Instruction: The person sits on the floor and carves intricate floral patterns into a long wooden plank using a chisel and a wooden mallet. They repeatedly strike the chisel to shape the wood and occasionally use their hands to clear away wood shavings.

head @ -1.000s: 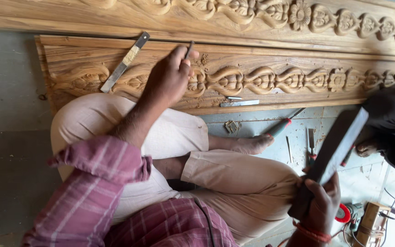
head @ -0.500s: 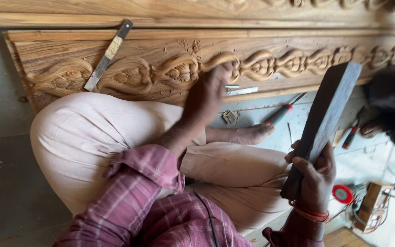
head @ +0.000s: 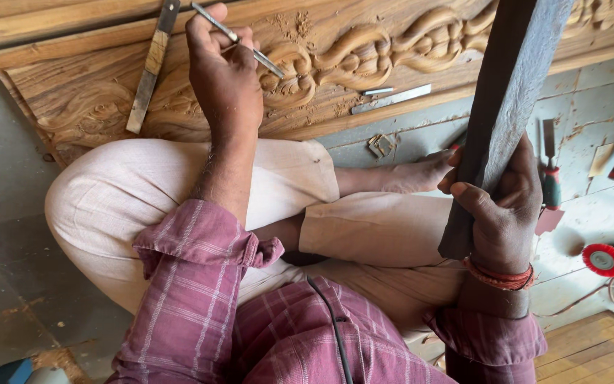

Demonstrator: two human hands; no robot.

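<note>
Both hands are closed: the left hand [head: 225, 78] grips a slim metal chisel [head: 239, 40] on the carved wooden panel [head: 335, 64]. The right hand [head: 499, 203] clasps a dark flat bar [head: 509, 92], seemingly wooden, held upright.

You are seeing one carved board [head: 392, 57], one mallet [head: 506, 107], two chisels on the board [head: 152, 67] [head: 392, 98], one in hand [head: 239, 39].

packages: none | labels: none | signs: none | screens: none in view

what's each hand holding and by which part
Left hand grips a thin metal chisel around its middle. Right hand holds a dark wooden bar near its lower end.
</note>
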